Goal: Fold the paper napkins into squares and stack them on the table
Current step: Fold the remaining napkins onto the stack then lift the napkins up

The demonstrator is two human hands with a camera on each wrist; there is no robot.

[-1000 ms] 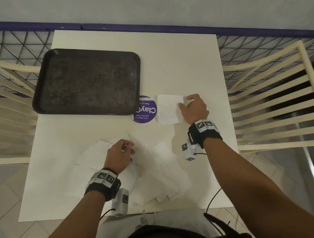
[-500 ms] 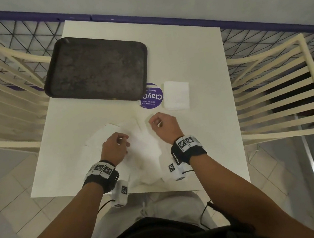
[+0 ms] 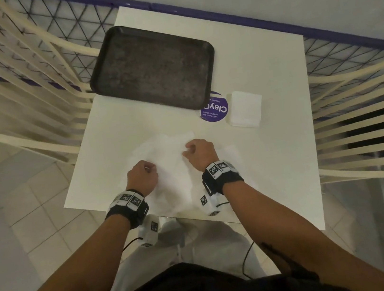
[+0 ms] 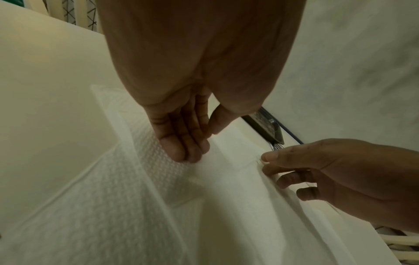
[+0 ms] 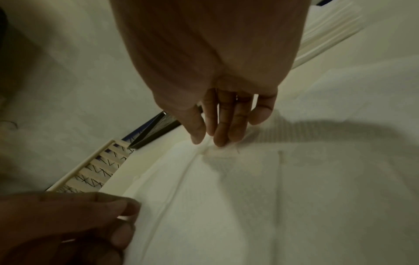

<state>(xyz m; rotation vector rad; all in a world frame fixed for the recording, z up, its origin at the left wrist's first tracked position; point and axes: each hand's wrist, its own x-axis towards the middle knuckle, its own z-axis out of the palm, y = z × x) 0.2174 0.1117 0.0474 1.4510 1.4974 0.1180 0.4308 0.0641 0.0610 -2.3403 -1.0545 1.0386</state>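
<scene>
Both hands pinch one napkin off the loose pile at the table's near edge: left hand at its left side, right hand at its right. One folded square waits beside one tray. Next likely: fold corner to corner. The pile's count is unclear.

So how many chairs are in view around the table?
2. One cream slatted chair stands at the table's left side, another chair at its right. Any beyond the frame cannot be seen.
</scene>
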